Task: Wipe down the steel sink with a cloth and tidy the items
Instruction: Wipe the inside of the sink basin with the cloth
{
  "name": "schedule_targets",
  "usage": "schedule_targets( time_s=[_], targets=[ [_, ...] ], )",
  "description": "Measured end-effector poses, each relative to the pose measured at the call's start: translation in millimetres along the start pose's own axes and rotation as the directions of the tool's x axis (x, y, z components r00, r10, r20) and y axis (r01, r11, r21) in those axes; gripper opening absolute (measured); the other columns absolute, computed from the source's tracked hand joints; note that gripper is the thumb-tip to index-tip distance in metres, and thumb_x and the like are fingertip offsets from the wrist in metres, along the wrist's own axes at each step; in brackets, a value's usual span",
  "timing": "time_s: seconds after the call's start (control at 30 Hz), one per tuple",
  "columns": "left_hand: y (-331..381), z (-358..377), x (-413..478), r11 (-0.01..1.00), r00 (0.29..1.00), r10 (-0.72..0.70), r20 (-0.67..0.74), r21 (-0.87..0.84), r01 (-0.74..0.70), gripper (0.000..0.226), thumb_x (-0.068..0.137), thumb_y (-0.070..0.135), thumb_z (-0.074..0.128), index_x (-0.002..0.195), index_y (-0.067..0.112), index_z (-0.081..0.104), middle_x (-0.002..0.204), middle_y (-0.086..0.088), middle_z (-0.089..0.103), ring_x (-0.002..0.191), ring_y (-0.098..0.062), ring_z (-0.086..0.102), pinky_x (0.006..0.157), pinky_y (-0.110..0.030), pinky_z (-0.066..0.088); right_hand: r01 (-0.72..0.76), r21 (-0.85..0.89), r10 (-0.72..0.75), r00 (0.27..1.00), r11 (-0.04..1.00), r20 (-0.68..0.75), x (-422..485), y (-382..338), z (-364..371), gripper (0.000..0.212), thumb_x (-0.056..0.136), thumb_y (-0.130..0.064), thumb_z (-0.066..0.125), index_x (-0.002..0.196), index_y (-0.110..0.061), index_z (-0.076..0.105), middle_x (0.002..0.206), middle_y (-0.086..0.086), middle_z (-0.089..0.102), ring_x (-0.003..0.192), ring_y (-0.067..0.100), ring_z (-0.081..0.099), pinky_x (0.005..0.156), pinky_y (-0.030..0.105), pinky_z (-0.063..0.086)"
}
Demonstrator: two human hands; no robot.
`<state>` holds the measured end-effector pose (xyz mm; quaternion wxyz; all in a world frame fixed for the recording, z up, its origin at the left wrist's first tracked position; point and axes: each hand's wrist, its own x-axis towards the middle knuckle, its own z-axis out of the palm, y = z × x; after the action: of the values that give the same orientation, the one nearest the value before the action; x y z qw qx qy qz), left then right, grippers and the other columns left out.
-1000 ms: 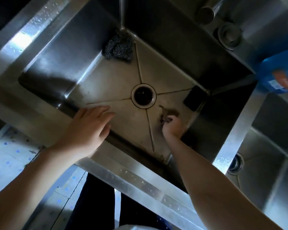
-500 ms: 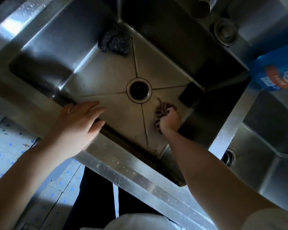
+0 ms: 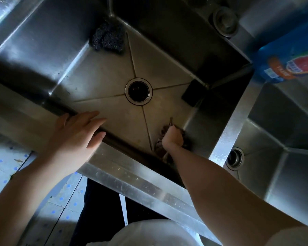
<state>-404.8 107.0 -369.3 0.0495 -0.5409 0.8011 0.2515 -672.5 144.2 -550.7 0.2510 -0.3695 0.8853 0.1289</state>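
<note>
R grip [image 3: 172, 139] clutches cloth [image 3: 159, 146], sink [image 3: 103, 73] floor | L grip [image 3: 75, 137] flat on rim [image 3: 132, 176]

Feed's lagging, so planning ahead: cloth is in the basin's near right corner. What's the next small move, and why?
Probably sweep the cloth left across the floor toward the near left corner. The right hand grips it bunched in the near right corner; the floor to its left lies bare, and the scrubber and dark block sit farther back, clear of that path.

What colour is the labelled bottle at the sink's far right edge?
Blue, with an orange and red label. The bottle shows best in the head view.
</note>
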Motion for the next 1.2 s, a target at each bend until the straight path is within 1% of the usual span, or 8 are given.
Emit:
schedule_targets(
  time_s=[0.2,0.43,0.63,0.73,0.83,0.9,1.07,1.2],
  targets=[
    [-1,0,1,0.999,0.999,0.027,-0.02,0.042,-0.026,0.054,0.083,0.038,0.033,0.112,0.006,0.065,0.121,-0.016,0.061,0.105,-0.036,0.062,0.093,-0.057,0.038,-0.036,0.071,0.038,0.999,0.997,-0.031,21,-4,-18,0.02,0.093,-0.008,0.048,0.107,-0.005,0.063,0.116,0.017,0.061,0.106,0.033,0.06,0.082,0.038,0.05],
    [-4,2,5,0.996,0.997,0.078,-0.028,0.047,-0.076,0.047,0.087,0.033,0.035,0.109,0.007,0.067,0.115,-0.013,0.065,0.099,-0.033,0.064,0.084,-0.049,0.041,0.215,-0.123,-0.229,0.967,0.969,-0.11,72,-9,-48,0.025,0.093,-0.01,0.044,0.111,-0.01,0.062,0.122,0.016,0.055,0.108,0.035,0.055,0.084,0.039,0.047],
    [-5,-2,-1,0.994,0.996,0.084,-0.019,0.068,-0.083,0.048,0.087,0.034,0.035,0.109,0.006,0.066,0.116,-0.013,0.064,0.101,-0.032,0.064,0.088,-0.05,0.039,0.183,-0.234,-0.18,0.983,0.955,0.036,45,7,-34,0.032,0.094,-0.005,0.036,0.121,-0.005,0.054,0.12,0.018,0.059,0.109,0.034,0.059,0.087,0.041,0.05],
    [-5,-3,-4,0.994,0.996,0.085,-0.023,0.067,-0.083,0.048,0.087,0.034,0.036,0.109,0.004,0.066,0.116,-0.016,0.064,0.103,-0.034,0.063,0.091,-0.053,0.039,0.275,-0.246,-0.228,0.952,0.929,0.202,19,14,-20,0.024,0.09,-0.003,0.049,0.111,-0.005,0.06,0.114,0.016,0.063,0.105,0.032,0.061,0.086,0.04,0.052],
    [-4,-3,-5,0.998,0.999,0.041,-0.012,0.048,-0.041,0.051,0.085,0.036,0.034,0.108,0.005,0.067,0.117,-0.017,0.063,0.102,-0.034,0.064,0.094,-0.056,0.037,0.37,-0.277,-0.269,0.901,0.887,0.341,-3,13,-8,0.028,0.092,-0.011,0.053,0.118,-0.004,0.057,0.125,0.016,0.057,0.114,0.03,0.056,0.094,0.039,0.047],
    [-3,-2,-6,1.0,1.0,0.014,-0.003,0.027,-0.014,0.052,0.083,0.038,0.033,0.108,0.006,0.067,0.117,-0.017,0.063,0.1,-0.035,0.064,0.094,-0.058,0.036,0.344,-0.233,-0.23,0.884,0.909,0.408,-14,14,-2,0.037,0.096,-0.021,0.047,0.128,-0.003,0.047,0.132,0.016,0.05,0.12,0.031,0.051,0.098,0.04,0.043],
    [-6,2,-8,1.0,1.0,0.015,-0.006,0.022,-0.015,0.05,0.083,0.037,0.035,0.107,0.007,0.067,0.117,-0.016,0.064,0.1,-0.035,0.064,0.095,-0.059,0.036,0.349,-0.166,-0.269,0.888,0.922,0.372,-13,28,0,0.039,0.085,-0.019,0.064,0.118,-0.005,0.05,0.127,0.019,0.049,0.118,0.035,0.046,0.097,0.035,0.039],
    [-10,5,-10,0.999,0.999,0.037,-0.035,0.02,-0.037,0.047,0.084,0.035,0.037,0.107,0.006,0.067,0.116,-0.017,0.064,0.098,-0.036,0.064,0.095,-0.059,0.036,0.452,-0.038,-0.419,0.852,0.891,0.314,-19,24,8,0.024,0.085,-0.01,0.059,0.105,-0.01,0.047,0.126,0.018,0.04,0.104,0.034,0.051,0.093,0.031,0.04]
  ],
)
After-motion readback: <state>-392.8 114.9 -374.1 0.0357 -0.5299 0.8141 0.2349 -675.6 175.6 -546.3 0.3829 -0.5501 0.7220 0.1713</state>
